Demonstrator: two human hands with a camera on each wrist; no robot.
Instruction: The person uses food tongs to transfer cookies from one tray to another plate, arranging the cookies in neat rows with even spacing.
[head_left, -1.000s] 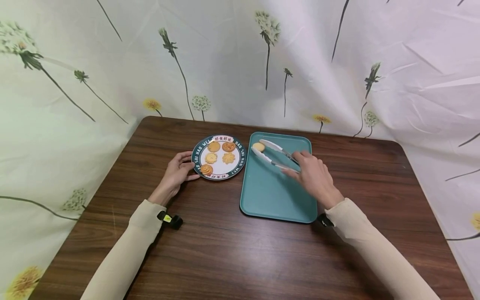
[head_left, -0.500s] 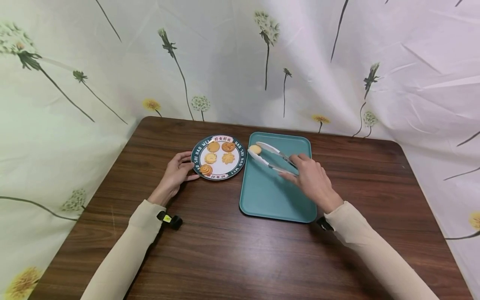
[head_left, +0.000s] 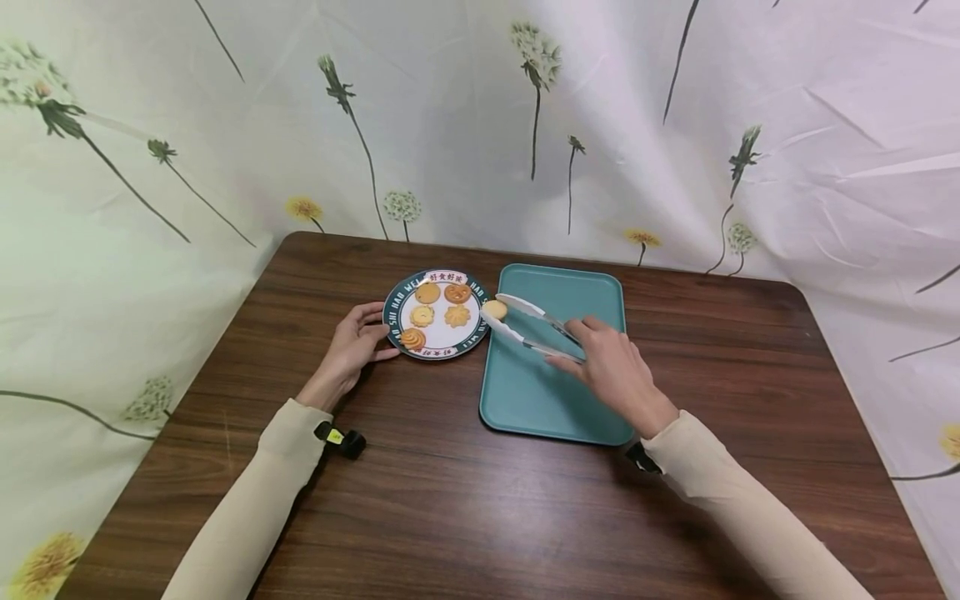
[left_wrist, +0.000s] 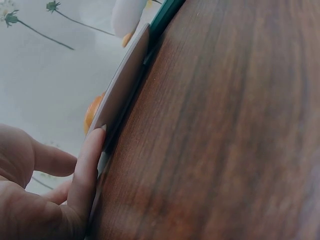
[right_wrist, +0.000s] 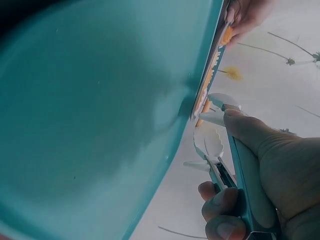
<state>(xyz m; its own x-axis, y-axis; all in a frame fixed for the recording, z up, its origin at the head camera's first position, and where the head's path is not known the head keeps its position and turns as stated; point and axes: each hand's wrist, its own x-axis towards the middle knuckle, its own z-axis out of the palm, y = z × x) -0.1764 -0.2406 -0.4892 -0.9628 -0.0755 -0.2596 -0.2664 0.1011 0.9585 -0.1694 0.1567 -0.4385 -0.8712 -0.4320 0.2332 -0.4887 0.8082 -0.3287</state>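
Note:
My left hand holds the left rim of a round plate with a dark green lettered border. In the left wrist view a finger touches the edge of the plate. Several cookies lie on the plate. My right hand grips metal tongs with white tips, fingers wrapped round the handle in the right wrist view. Between the tips is a round pale cookie, over the plate's right rim and the tray's left edge.
A teal rectangular tray lies right of the plate, close against it, under the right hand. Both stand on a dark wooden table. A floral cloth hangs behind the table.
My right hand has moved the tongs and the pale cookie left and slightly nearer, from above the tray to the plate's right rim. The left hand and the plate have stayed put.

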